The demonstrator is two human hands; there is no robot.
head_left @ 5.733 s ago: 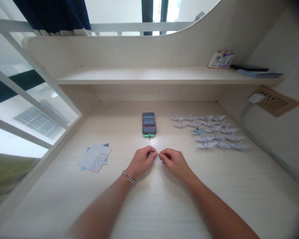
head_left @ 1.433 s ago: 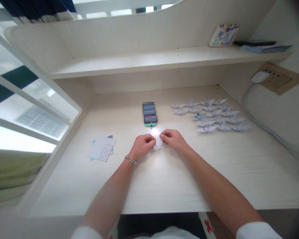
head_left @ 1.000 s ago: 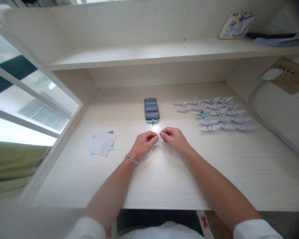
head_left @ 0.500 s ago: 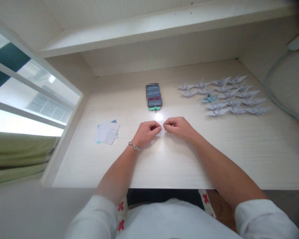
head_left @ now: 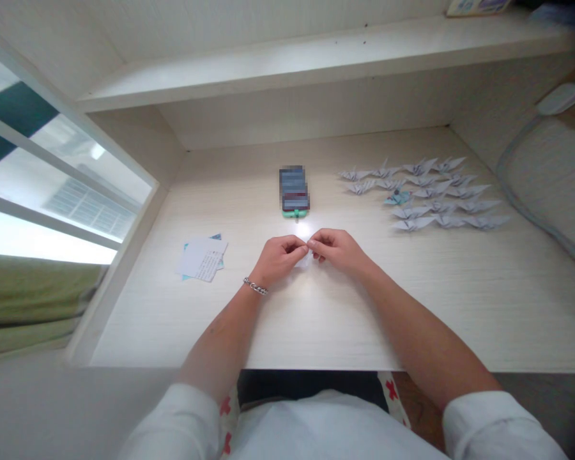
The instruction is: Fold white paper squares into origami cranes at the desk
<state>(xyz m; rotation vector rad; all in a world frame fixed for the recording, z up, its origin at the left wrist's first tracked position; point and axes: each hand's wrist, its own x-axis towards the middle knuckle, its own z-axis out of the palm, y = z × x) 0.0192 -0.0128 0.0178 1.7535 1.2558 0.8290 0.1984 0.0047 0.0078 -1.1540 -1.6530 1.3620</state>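
Left hand [head_left: 278, 257] and right hand [head_left: 338, 249], grips pinched shut on one small white paper piece [head_left: 303, 258], still mid-counter [head_left: 316, 319] as a second ago, near side of phone [head_left: 294, 189]; folded cranes [head_left: 426, 195] far right; cards [head_left: 202, 258] left

Person in white top, sleeves [head_left: 182, 418] pushed up above the elbows, forearms bare. Silver chain bracelet [head_left: 255, 287] on left wrist; right wrist without jewellery. Garment with red cross print [head_left: 391, 390] visible at the lap, beside dark fabric
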